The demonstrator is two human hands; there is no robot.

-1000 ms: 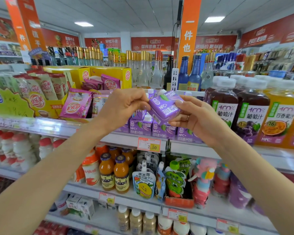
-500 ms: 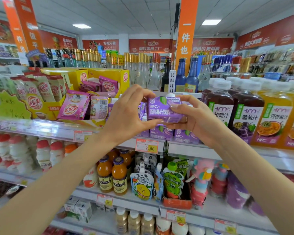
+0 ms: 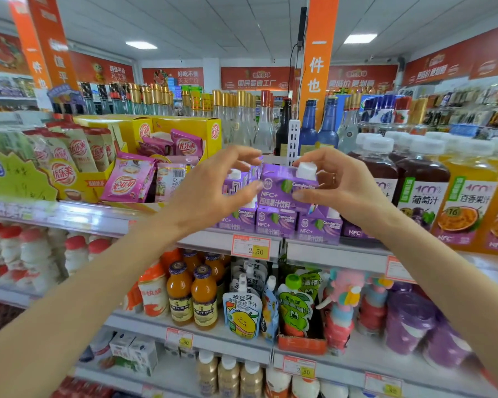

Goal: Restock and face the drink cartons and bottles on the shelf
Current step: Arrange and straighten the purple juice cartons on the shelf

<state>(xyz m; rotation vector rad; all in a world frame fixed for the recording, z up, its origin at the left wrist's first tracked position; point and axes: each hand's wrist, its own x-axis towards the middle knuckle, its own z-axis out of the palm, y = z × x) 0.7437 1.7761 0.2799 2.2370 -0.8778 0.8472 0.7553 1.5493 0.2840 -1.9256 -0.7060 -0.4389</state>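
Carton (image 3: 282, 193), purple, upright, label facing out, held up between both hands at the top shelf (image 3: 328, 252). It sits on or just above the row of cartons (image 3: 276, 224) at the shelf front; contact can't be told. Left hand (image 3: 213, 193) grips its left end, fingers (image 3: 252, 187) curled, thumb on the front edge, index over the top. Right hand (image 3: 337, 188) pinches the right end, index by the white cap (image 3: 306, 170), thumb on the front face. Ring on the right hand.

Another purple carton with a white cap is partly hidden behind the left hand. Grape bottles (image 3: 381, 173), dark, just right of the purple row; yellow-orange juice bottles (image 3: 466, 202) further right. Pink sachets (image 3: 130, 182) and yellow boxes (image 3: 184, 130) to the left. Price tag (image 3: 251, 248) reading 2.50 on the shelf edge below the row. Shelf below: small orange bottles (image 3: 191, 294), spout pouches (image 3: 242, 314).
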